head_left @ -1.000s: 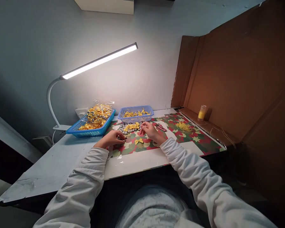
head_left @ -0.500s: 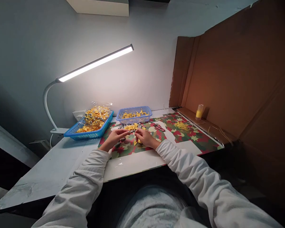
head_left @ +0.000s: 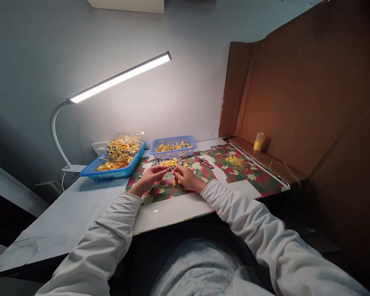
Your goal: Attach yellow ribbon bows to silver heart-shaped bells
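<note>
My left hand is closed, thumb and fingertips pinching a small silver ball. Just to its right, my right hand is closed too, its fingertips almost meeting the left ones. A yellow ribbon piece hangs under the right fingertips; the exact grip on it is partly hidden. Right behind both hands lies a pile of yellow ribbon pieces and silver balls on the camouflage-patterned sheet.
A blue basket heaped with yellow pieces and a clear bag stands at left, a lilac-blue basket behind the pile. Red-handled snippers, yellow thread scraps and a yellow spool are at right. A lamp shines above.
My hands stay together over the sheet, with the fingertips shifted slightly and the silver ball now showing between them. The whole view has tilted a little.
</note>
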{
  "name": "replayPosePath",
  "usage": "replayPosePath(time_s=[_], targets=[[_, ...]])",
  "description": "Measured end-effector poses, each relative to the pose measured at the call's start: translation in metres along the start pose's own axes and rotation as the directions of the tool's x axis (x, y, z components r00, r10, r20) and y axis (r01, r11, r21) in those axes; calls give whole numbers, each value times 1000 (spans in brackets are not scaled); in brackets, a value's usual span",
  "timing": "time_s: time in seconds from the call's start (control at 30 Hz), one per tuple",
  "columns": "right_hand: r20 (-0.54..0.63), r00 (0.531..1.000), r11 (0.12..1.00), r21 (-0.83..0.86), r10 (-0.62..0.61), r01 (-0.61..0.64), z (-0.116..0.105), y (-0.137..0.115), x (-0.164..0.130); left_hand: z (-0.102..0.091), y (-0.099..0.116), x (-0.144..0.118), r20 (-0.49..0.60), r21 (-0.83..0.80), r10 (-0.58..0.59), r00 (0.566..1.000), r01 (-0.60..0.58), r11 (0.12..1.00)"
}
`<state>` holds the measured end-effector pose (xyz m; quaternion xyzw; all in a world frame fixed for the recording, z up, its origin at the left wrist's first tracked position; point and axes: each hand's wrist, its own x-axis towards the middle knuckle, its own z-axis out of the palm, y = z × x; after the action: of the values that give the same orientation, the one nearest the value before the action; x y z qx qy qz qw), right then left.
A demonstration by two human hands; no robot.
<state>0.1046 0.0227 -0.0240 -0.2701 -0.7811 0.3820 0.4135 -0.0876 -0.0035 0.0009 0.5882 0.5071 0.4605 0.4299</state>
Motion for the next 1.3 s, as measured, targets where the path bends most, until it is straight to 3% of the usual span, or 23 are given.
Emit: replayPosePath(time_s=[0.7, 0.9, 1.03, 1.2, 1.3], targets=[[6, 1000, 998, 58, 19, -20, 1, 0, 0, 4, 0, -4, 11, -30, 57, 998, -57, 998], [20, 1000, 998, 61, -13, 11, 1, 2, -1, 7, -3, -2, 23, 45, 40, 999, -41, 998], [2, 1000, 997, 73, -25, 25, -1, 2, 1, 9, 8, -1, 79, 91, 137, 987, -144, 985], [-148, 989, 986, 157, -27, 50, -14, -7, 9, 11, 34, 7, 80, 166, 289, 954, -299, 940], [-112, 993, 978, 202, -38, 60, -23, -16, 11, 14, 48, 11, 103, 214, 342, 934, -357, 909]])
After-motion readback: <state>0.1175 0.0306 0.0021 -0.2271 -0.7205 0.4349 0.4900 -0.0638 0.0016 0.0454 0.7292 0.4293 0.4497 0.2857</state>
